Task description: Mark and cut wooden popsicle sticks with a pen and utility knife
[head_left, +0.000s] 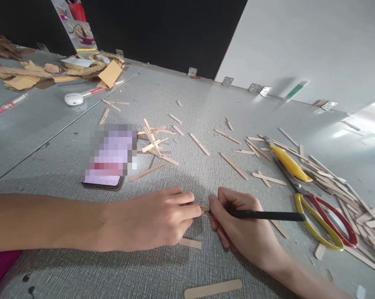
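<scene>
My left hand (171, 216) lies low over the grey table, its fingers closed on a small wooden stick piece (205, 211) and pressing it down. My right hand (242, 222) grips a slim black pen (268, 215), whose tip end meets that small piece between the two hands. Dark marks show on the piece, but the fingers cover most of it. A cut stick length (192, 243) pokes out from beneath my left hand. Nearer to me lies a whole craft stick (214, 288) with rounded ends.
Scissors (326, 220) with red and yellow handles and a yellow utility knife (290, 163) lie at right, beside piled craft sticks (346, 191). A phone (109, 160), a white earbud case (73, 99) and torn brown paper (25, 74) are at left. Panels with metal brackets (227, 81) stand behind.
</scene>
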The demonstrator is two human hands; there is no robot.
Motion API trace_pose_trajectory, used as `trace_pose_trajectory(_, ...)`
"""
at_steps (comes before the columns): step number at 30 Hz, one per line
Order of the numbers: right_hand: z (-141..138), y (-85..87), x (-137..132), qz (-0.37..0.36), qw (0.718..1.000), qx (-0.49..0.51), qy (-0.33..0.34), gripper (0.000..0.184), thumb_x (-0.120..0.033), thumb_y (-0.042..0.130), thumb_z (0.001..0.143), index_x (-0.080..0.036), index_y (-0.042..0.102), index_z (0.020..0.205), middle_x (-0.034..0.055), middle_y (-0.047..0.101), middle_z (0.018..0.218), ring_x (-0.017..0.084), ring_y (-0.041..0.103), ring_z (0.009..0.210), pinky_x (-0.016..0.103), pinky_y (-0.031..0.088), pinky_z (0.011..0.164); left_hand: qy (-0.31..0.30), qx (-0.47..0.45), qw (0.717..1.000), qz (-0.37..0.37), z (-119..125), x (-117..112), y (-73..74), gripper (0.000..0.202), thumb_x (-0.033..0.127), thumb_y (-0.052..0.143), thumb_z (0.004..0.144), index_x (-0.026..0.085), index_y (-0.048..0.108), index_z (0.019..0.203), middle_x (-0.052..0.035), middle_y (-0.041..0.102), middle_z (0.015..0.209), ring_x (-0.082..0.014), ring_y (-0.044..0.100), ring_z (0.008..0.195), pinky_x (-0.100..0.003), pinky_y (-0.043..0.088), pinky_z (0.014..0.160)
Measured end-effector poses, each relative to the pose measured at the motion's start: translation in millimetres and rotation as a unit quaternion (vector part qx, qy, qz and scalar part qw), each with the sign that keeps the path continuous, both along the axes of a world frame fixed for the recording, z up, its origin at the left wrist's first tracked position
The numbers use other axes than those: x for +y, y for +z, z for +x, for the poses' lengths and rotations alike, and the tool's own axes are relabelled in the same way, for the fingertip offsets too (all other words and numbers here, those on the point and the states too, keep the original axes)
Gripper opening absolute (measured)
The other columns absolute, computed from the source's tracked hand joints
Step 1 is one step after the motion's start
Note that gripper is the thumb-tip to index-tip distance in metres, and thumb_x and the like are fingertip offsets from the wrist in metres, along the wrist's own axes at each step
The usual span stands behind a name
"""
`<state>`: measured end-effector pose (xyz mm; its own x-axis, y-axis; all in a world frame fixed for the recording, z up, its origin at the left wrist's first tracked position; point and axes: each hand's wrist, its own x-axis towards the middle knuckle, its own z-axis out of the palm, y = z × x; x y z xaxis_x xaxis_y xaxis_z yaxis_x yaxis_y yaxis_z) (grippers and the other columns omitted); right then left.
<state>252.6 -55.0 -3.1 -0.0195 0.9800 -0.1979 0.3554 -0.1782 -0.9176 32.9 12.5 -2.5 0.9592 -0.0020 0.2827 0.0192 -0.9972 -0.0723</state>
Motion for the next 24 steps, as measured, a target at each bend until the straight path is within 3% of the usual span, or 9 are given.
trace_pose_trajectory(9,-2.5,1.8,-0.4,0.018,0.999,-0.033,0.005,0.043,-0.029,0.069,0.096,-0.021,0.050,0.058,-0.0079,0.049,0.040,0.005,0.044,0.030,0.016,0.032,0.036,0.001,0.008,1.000,0.006,-0.6,0.6,0.6,0.020,0.001,0.059,0.094,0.011,0.073,0.085,-0.0082,0.065,0.094,-0.0211,0.057,0.089,-0.035,0.051,0.079)
trace_pose_trajectory(16,-3.2,0.8,0.5,0.005,0.999,-0.041,0.001,0.046,-0.038,0.062,0.100,-0.022,0.049,0.059,-0.0071,0.048,0.040,0.006,0.044,0.030,0.017,0.030,0.034,0.009,0.036,0.999,0.011,-1.8,-1.0,4.0,0.023,0.001,0.054,0.098,0.010,0.072,0.087,-0.0077,0.062,0.094,-0.0212,0.055,0.091,-0.034,0.048,0.081)
trace_pose_trajectory(24,-3.6,1.4,0.2,0.009,0.999,-0.039,0.002,0.047,-0.040,0.059,0.101,-0.022,0.048,0.058,-0.0065,0.049,0.042,0.005,0.043,0.030,0.017,0.030,0.033,0.004,-0.001,1.000,0.009,-0.3,0.4,-0.5,0.018,0.002,0.063,0.094,0.011,0.071,0.081,-0.0063,0.062,0.088,-0.0204,0.054,0.087,-0.034,0.047,0.078)
